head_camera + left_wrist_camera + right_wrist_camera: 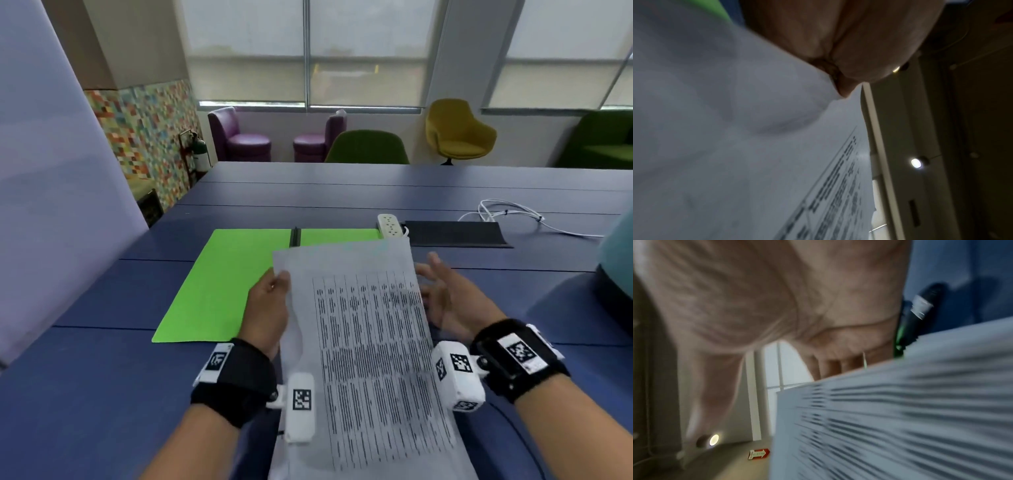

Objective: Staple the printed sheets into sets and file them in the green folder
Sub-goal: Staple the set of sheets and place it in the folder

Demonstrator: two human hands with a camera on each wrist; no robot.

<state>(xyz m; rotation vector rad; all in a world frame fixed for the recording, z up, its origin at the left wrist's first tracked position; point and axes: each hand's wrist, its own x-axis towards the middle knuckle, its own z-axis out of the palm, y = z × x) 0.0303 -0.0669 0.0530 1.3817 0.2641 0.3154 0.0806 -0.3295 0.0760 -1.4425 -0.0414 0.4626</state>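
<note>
Printed sheets held above blue table, near edge, tilted, blurred. Left hand grips sheets' left edge, thumb on top. Right hand just beside right edge, fingers spread, relaxed; contact with paper probably none, blur hides it. Green folder lies open, flat, behind sheets, black clip at spine. Power strip beyond folder; chairs by windows.

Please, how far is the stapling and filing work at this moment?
Done: the green folder lies open on the blue table, with no sheets showing on its visible part. In hand: the left hand grips the printed sheets by their left edge, above the table; the right hand is open beside them. Left: no stapler is clearly in view, whether any set is stapled cannot be told, and filing remains.
</note>
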